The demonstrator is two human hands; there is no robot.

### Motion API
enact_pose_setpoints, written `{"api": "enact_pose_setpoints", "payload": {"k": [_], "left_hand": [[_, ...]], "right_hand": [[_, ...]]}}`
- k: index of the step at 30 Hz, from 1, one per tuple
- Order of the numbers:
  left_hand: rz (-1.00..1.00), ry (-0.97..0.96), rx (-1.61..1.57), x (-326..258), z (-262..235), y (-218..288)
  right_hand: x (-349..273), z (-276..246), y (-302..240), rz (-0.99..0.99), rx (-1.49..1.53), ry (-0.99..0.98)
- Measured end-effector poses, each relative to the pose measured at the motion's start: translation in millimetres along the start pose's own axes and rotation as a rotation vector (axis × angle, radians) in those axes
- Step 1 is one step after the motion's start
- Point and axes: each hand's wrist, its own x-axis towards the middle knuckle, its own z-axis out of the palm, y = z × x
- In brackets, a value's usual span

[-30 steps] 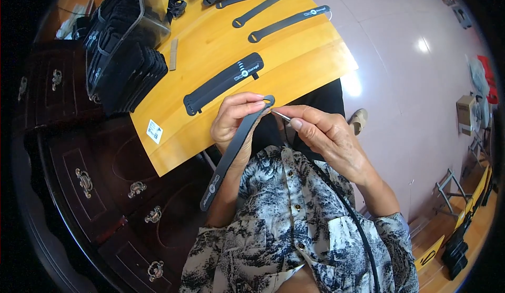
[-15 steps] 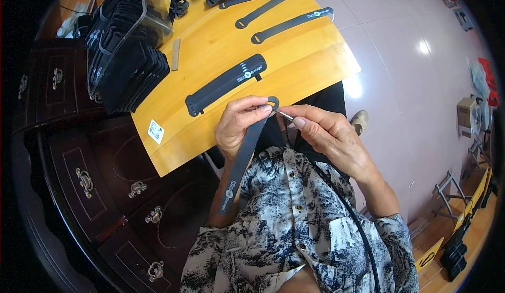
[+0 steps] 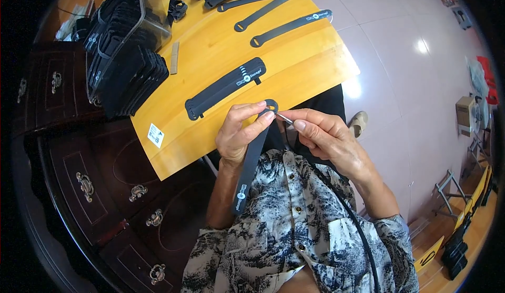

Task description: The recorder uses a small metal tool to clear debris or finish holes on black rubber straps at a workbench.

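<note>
My left hand (image 3: 239,132) pinches a long black strap (image 3: 254,161) close to its slotted end, which sticks up past the fingertips. The strap's other end, with pale printing, hangs down in front of my left forearm. Between the thumb and fingers of my right hand (image 3: 326,135) is a thin metal tool (image 3: 284,118); its kind is hard to make out. The tool's tip meets the strap's edge beside the slot. On the table (image 3: 305,72) just beyond my hands lies a neat stack of black straps (image 3: 226,88).
Single straps (image 3: 292,27) lie toward the table's far right. At the far left, a clear bin (image 3: 142,9) stands with many folded black straps (image 3: 138,77). A flat tan strip (image 3: 174,57) and a white label (image 3: 155,135) are on the tabletop. Dark drawers (image 3: 121,188) stand at left.
The strap's hanging end has swung a little right, toward my body. My left fingers have shifted slightly on the slotted end. The metal tool stays at the strap's edge.
</note>
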Motion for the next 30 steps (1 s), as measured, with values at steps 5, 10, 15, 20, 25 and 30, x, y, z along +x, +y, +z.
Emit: {"api": "enact_pose_setpoints", "payload": {"k": [5, 10, 15, 20, 25, 30], "left_hand": [[0.030, -0.058, 0.016, 1.1, -0.9, -3.1], [0.037, 0.032, 0.008, -4.0, 0.4, -5.6], [0.020, 0.007, -0.042, -0.7, 2.5, -6.5], [0.003, 0.000, -0.043, -3.8, 0.2, -5.7], [0.005, 0.017, -0.062, -3.3, 1.5, -5.2], [0.014, 0.001, -0.042, -1.5, -0.1, -4.0]], "right_hand": [[11.5, 3.3, 24.0, -0.581, -0.535, 0.188], [3.6, 1.9, 2.5, 0.075, 0.073, -0.001], [10.8, -1.2, 19.9, -0.201, -0.075, 0.049], [8.1, 4.2, 15.6, -0.589, -0.840, 0.233], [7.2, -1.1, 9.9, -0.031, 0.082, 0.020], [9.1, 3.1, 10.8, 0.186, 0.359, -0.024]]}}
